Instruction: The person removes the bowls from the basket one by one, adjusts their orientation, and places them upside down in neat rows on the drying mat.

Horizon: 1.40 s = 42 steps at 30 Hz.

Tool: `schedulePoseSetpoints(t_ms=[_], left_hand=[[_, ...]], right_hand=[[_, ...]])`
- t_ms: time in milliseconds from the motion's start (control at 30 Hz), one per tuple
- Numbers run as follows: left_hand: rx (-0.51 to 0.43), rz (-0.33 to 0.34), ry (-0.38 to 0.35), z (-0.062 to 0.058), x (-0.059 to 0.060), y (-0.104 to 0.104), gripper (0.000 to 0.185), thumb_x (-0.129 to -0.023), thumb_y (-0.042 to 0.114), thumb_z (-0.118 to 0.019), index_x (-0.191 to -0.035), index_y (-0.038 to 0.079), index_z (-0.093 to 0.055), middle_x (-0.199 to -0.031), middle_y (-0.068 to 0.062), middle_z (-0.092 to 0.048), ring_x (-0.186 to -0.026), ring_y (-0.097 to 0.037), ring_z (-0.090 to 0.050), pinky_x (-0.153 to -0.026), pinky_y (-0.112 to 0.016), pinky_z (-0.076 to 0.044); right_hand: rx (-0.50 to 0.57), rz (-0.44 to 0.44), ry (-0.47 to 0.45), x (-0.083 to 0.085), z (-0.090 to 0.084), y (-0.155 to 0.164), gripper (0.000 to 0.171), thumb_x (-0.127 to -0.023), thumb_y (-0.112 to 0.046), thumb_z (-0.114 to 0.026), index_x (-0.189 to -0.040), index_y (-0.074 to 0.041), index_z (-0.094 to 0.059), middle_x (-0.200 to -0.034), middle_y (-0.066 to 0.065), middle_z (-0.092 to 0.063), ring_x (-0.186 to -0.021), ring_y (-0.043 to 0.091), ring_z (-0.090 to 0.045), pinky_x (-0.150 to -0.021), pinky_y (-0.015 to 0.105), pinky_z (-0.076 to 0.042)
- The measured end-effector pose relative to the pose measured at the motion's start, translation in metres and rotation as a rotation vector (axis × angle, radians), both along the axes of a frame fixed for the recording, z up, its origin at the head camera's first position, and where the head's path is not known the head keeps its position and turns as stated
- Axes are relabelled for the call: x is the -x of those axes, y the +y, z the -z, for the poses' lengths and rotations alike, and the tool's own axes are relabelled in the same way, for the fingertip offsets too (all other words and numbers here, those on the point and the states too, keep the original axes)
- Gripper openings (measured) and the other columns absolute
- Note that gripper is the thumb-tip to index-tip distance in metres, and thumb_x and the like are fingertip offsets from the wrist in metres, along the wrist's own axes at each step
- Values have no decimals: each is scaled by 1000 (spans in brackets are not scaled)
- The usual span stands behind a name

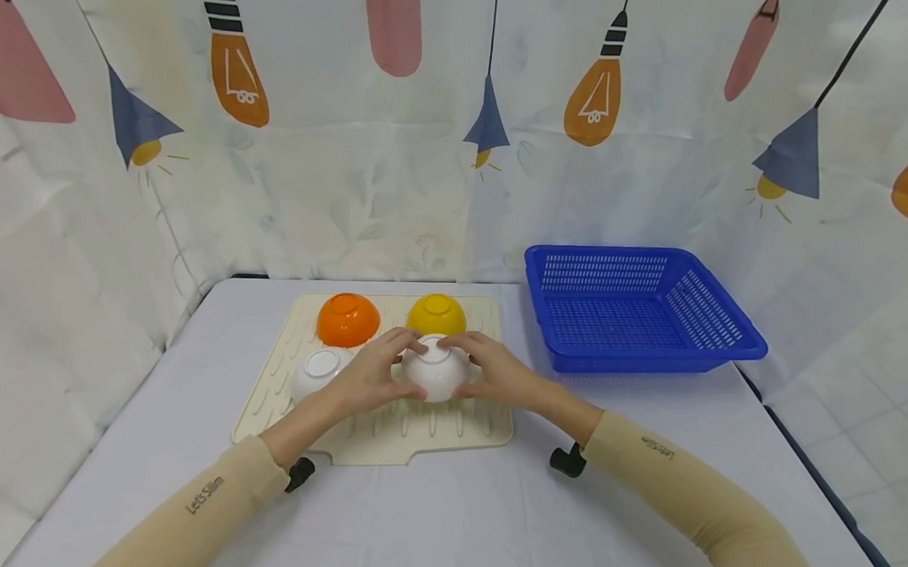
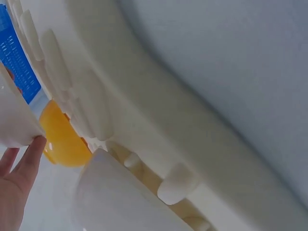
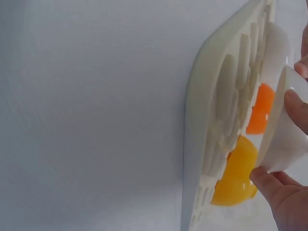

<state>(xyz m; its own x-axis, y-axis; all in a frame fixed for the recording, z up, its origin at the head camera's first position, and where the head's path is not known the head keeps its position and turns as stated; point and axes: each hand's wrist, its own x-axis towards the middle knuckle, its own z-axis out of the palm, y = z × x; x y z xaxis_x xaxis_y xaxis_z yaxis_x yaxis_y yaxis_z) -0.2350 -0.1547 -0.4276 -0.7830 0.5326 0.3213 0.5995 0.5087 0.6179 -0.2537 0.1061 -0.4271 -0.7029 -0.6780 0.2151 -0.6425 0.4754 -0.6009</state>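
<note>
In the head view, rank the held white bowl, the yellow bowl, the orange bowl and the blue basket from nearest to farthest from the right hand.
1. White bowl: gripped by the right hand, front of the mat.
2. Yellow bowl: just behind, back of the mat.
3. Orange bowl: back left of the mat.
4. Blue basket: off the mat, to the right.

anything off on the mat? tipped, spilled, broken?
Nothing stands out. Four bowls sit upside down on the cream mat: orange bowl, yellow bowl, two white. Left hand and right hand hold the nearer white bowl.
</note>
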Motion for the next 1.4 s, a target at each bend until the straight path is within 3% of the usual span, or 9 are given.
schedulePoseSetpoints(t_ms=[467,667,933,1200,1400], left_hand=[[163,-23,-130,0,1,3,56,-75,23,-94,-117,12,-58,-127,-6,-52,-107,-27,-55,-96,-42,-52],[201,-23,-125,0,3,10,55,-74,18,-95,-114,11,-57,-123,-8,-52,-106,-26,-56,-98,-43,-52],[212,-45,-181,2,4,10,55,-75,18,-94,-114,13,-56,-124,-7,-50,-107,-25,-54,-100,-42,-51],[230,-26,-199,1,1,10,50,-81,21,-90,-117,14,-55,-126,-7,-50,-110,-25,-54,-101,-43,-50],[265,-7,-186,-4,-1,10,43,-87,22,-85,-117,13,-56,-126,-7,-50,-111,-25,-54,-101,-44,-50]], right_hand=[[-125,44,-73,-3,7,-10,70,-83,-17,-89,-142,-13,-53,-145,19,-50,-129,32,-51,-107,48,-47],[-115,52,-75,-3,12,-10,72,-81,-14,-90,-142,-12,-51,-144,21,-49,-130,33,-50,-108,49,-46],[-139,65,-92,-4,15,-12,71,-83,-15,-88,-143,-16,-50,-146,20,-48,-129,32,-51,-107,47,-47],[-154,67,-95,-7,13,-11,66,-86,-13,-85,-143,-15,-50,-147,16,-50,-133,30,-49,-108,46,-46],[-140,70,-109,-9,11,-9,65,-86,-12,-85,-142,-16,-52,-145,14,-52,-124,26,-54,-102,40,-51]])
